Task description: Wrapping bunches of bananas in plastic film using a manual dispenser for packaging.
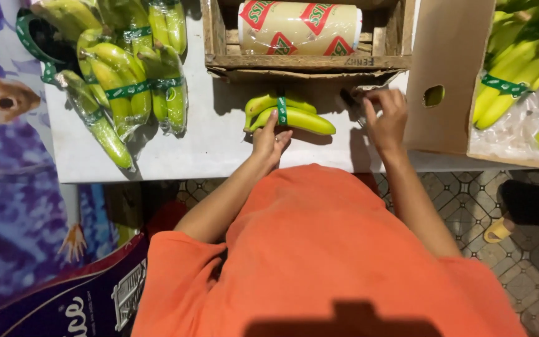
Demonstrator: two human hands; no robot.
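Left hand flat, fingers pressing banded banana bunch mid-worktop; right hand raised, fingers pinching dark tape dispenser near far edge.

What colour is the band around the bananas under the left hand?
Green, wrapped round the banana bunch beside the left hand; the head view shows it.

Both bare forearms reach forward from orange sleeves, over the near edge of the white tabletop. The left hand lies palm down near the middle of the tabletop, wrist straight, forefinger stretched ahead and the other fingers loosely bent. The right hand sits further forward, toward the tabletop's right end, knuckles up, fingers curled and pinched together at the tips.
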